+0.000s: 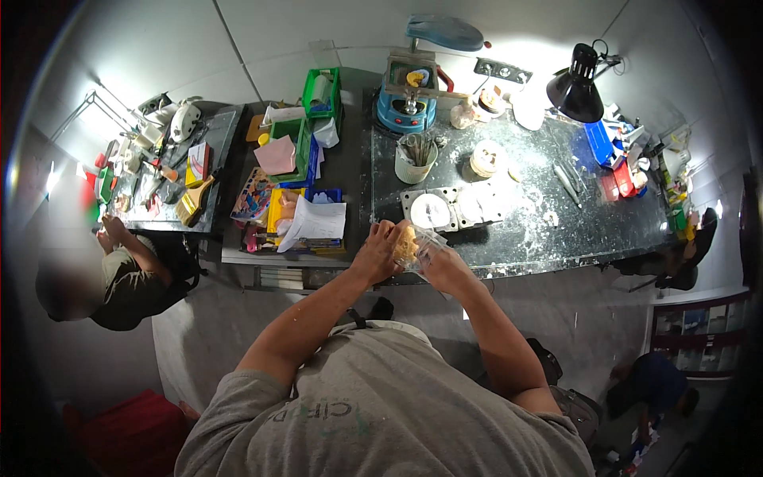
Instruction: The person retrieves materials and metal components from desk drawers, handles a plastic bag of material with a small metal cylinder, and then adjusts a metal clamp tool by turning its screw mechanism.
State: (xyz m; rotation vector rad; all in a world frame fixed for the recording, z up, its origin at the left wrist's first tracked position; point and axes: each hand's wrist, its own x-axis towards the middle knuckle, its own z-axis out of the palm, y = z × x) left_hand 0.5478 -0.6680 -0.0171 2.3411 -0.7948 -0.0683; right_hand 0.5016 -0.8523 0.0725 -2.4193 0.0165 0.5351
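At the front edge of the dark bench, my left hand [377, 253] is closed round a yellowish-tan, lumpy piece [407, 245], whose kind I cannot make out. My right hand [447, 271] grips a clear plastic bag [430, 242] against the piece's right side. Whether the piece lies inside the bag or only touches it, I cannot tell. Just beyond my hands stand two grey metal blocks with round white plaster faces [430, 211]. Behind them are a cup of metal tools [416, 156] and a round pale plaster piece [487, 158].
A blue machine [406, 107] stands at the back, with a black lamp [579, 83] to its right. Green bins [291, 143] and papers [315, 224] fill the left side. A metal hand tool [567, 185] lies right. Another person [131, 274] sits far left; someone bends low [653, 383] at lower right.
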